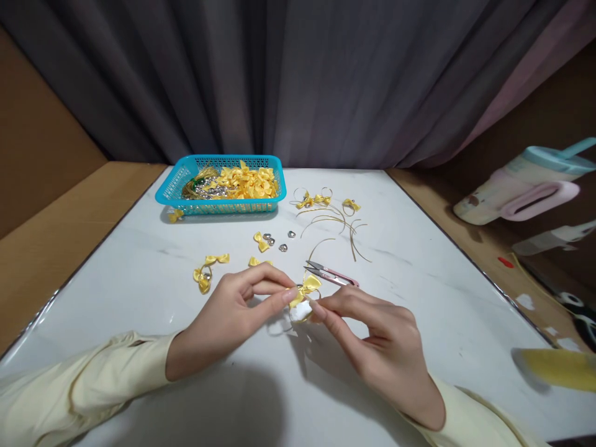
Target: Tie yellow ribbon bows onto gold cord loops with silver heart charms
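Between my two hands is a yellow satin bow point(311, 285) with a thin gold wire looped around it. My left hand point(233, 304) pinches the bow's left side between thumb and fingertips. The fingertips of my right hand point(372, 329) are closed on the gold wire point(319, 294) at the bow's lower right. A bright white patch shows inside the loop; what it is I cannot make out. Just beyond my right hand lie thread snips point(331, 273) with pink handles. Loose yellow bows point(261, 242) and several silver heart-shaped beads point(283, 248) lie past my left hand.
A blue plastic basket point(218, 210) at the back left holds yellow bows, silver beads and gold wire. Cut wire pieces point(326, 218) and wired bows point(351, 205) lie behind the snips. A tumbler point(516, 186) stands at the right; a blurred yellow object point(559, 367) is at the right edge.
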{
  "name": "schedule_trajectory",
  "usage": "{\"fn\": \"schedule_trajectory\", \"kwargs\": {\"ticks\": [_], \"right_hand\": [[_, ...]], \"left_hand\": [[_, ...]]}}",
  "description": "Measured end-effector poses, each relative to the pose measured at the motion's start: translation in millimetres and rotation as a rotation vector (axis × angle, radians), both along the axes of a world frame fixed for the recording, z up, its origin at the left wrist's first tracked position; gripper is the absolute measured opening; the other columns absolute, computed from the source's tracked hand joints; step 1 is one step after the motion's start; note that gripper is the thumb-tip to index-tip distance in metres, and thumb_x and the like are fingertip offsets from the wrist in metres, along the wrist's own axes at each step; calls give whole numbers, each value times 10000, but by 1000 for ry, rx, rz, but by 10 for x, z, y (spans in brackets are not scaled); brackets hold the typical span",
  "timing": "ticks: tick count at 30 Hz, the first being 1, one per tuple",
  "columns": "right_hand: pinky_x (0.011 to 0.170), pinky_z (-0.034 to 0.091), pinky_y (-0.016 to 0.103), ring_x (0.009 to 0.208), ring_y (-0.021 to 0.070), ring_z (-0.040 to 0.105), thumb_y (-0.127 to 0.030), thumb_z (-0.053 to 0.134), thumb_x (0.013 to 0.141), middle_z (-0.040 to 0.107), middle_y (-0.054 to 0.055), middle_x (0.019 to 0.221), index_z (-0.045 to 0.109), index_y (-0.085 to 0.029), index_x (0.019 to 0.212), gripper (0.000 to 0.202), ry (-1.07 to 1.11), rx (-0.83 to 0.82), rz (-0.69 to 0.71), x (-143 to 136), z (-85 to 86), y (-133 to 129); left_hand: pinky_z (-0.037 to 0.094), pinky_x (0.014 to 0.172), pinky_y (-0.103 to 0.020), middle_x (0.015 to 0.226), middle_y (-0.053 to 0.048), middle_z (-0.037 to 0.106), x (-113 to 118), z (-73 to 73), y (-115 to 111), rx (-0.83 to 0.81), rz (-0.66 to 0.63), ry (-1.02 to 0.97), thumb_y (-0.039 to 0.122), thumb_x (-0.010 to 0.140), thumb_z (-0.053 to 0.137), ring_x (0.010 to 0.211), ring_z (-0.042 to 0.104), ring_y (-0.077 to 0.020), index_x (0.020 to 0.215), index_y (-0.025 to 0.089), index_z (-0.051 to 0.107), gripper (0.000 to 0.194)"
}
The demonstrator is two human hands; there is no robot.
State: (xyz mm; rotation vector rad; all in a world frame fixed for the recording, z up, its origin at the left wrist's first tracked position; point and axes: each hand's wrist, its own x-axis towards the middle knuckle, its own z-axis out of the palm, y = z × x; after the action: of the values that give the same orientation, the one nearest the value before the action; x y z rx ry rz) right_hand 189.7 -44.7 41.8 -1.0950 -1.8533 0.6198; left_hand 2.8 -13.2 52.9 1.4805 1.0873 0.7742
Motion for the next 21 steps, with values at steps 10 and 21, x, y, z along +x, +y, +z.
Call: {"fn": "schedule_trajectory", "kwargs": {"ticks": [10, 21], "right_hand": [[557, 474, 149, 610, 77, 626, -93, 547, 844, 672, -4, 693, 604, -152, 817, 87, 141, -73, -40, -83, -64, -20], [498, 426, 157, 607, 83, 591, -145, 501, 882, 635, -14, 673, 562, -174, 800, 107, 147, -184, 0, -62, -102, 20]], "left_hand": [[459, 694, -201, 793, 35, 669, 13, -58, -51, 101, 86, -19, 256, 803, 608, 758, 660, -123, 832, 196, 573, 76], [396, 606, -206, 782, 6, 694, -21, 34, 41, -176, -54, -67, 343, 819, 604, 745, 601, -134, 894, 192, 533, 183]]}}
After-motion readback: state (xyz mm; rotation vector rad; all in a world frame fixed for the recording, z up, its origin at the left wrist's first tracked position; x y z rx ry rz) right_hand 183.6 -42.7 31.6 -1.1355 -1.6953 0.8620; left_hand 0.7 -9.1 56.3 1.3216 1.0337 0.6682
